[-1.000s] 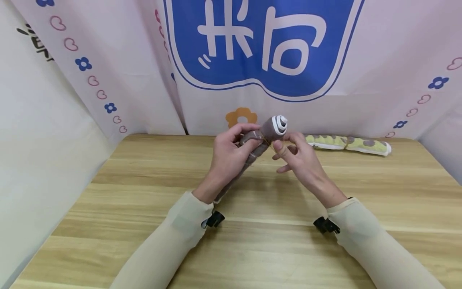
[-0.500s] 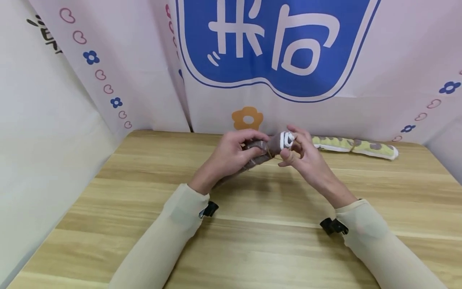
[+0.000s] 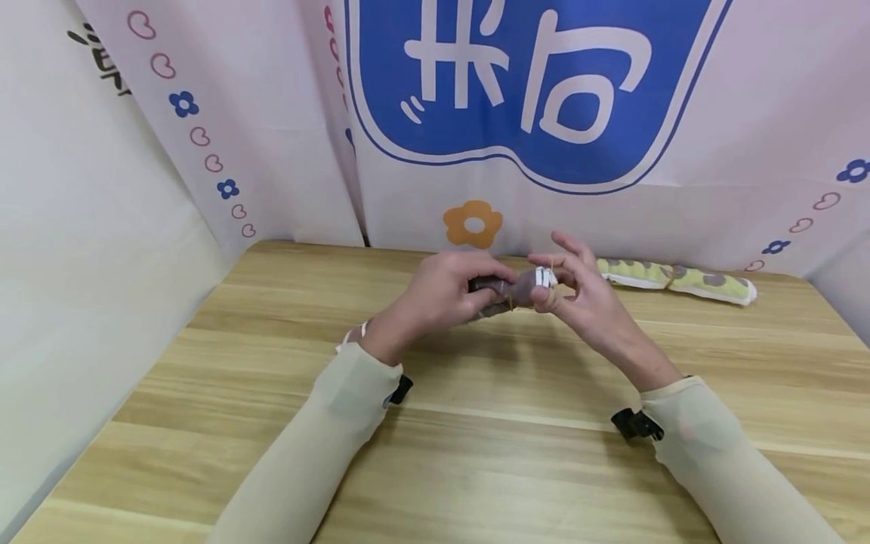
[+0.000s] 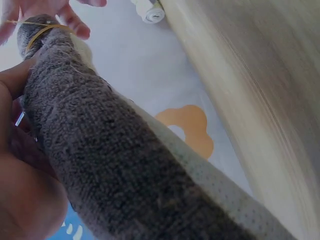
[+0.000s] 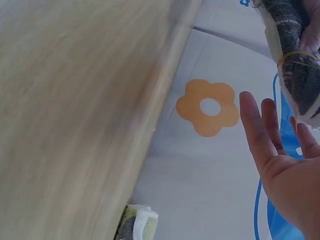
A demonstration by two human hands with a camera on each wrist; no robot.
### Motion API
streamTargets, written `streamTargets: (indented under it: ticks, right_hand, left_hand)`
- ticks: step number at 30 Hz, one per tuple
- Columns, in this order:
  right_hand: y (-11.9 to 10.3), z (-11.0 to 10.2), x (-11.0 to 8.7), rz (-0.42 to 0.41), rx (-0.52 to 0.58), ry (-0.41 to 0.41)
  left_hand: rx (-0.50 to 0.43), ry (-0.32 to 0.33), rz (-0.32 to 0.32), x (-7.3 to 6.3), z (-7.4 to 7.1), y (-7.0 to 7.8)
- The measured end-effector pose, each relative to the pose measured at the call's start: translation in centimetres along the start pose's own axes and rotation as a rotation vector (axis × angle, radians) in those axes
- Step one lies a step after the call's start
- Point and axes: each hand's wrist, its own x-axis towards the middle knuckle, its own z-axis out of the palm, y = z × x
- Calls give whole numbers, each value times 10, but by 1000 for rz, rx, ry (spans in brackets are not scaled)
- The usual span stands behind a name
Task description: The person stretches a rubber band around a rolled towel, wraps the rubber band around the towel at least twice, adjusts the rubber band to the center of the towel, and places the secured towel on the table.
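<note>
My left hand (image 3: 445, 291) grips a rolled grey-brown towel (image 4: 100, 125) close to one end, thumb along its near side. In the head view the roll runs left behind that wrist, where its other end (image 3: 352, 336) peeks out. A thin tan rubber band (image 5: 290, 54) circles the roll near the gripped end, and a strand stretches toward the fingers of my right hand (image 3: 591, 302). Thumb and forefinger of the right hand hold the stretched band around the white-edged roll end (image 3: 544, 277); its other fingers are spread.
A second rolled towel, yellow with brown spots (image 3: 714, 281), lies at the back right of the wooden table (image 3: 476, 453) with a rubber band around its middle. Behind the table's back edge hangs a printed white cloth (image 3: 408, 211).
The towel roll has swung from slanting upward to lying nearly level, its white end lower and turned right. My right fingers have come around that end with the band.
</note>
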Motion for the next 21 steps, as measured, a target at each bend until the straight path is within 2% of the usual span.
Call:
streamTargets:
  ticks: [5, 12, 16, 21]
  right_hand:
    - [4, -1, 0, 14, -114, -28]
    - [8, 0, 0, -10, -282, -85]
    - [10, 4, 2, -56, -375, -90]
    - [11, 7, 4, -74, -393, -74]
  left_hand:
    - [134, -76, 14, 1, 3, 3]
    - [240, -144, 34, 0, 11, 10]
    - [271, -140, 63, -1, 16, 12]
    - [267, -72, 89, -1, 18, 12]
